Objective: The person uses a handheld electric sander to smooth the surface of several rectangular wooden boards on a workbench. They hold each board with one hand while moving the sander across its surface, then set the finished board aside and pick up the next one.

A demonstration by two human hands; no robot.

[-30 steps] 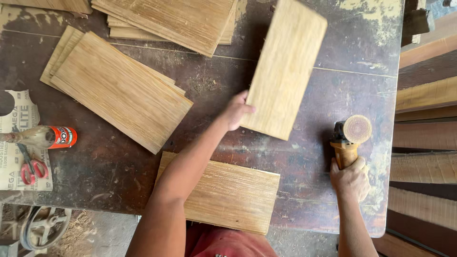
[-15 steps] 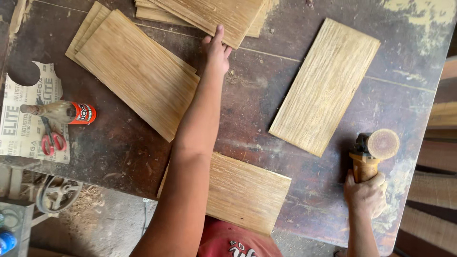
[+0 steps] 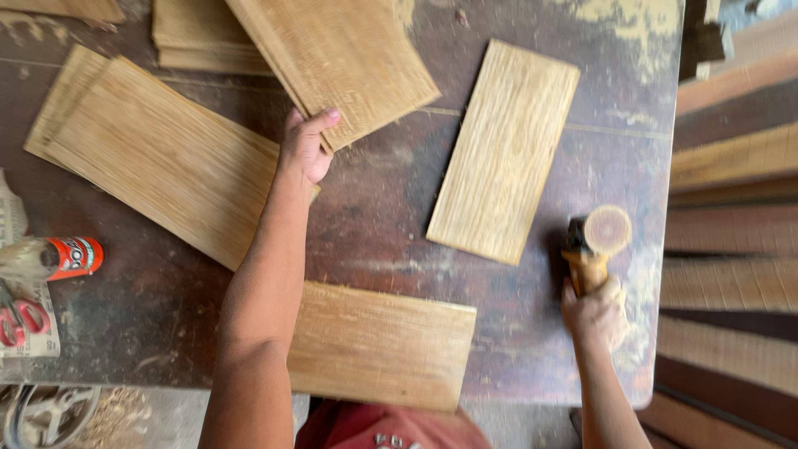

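Light wooden board (image 3: 341,62), rectangular, coarse straight grain, lies flat and skewed at top centre of the frame on a stack of similar boards; its lower corner is pinched by the left hand (image 3: 306,150). Handheld sander (image 3: 592,249), yellow-brown body with round tan disc facing up, rests on the dark tabletop at right of centre, its handle gripped by the right hand (image 3: 594,312).

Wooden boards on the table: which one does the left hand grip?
The top board of the upper stack: the left hand grips its lower edge. The other boards lie untouched, and the right hand holds a sander.
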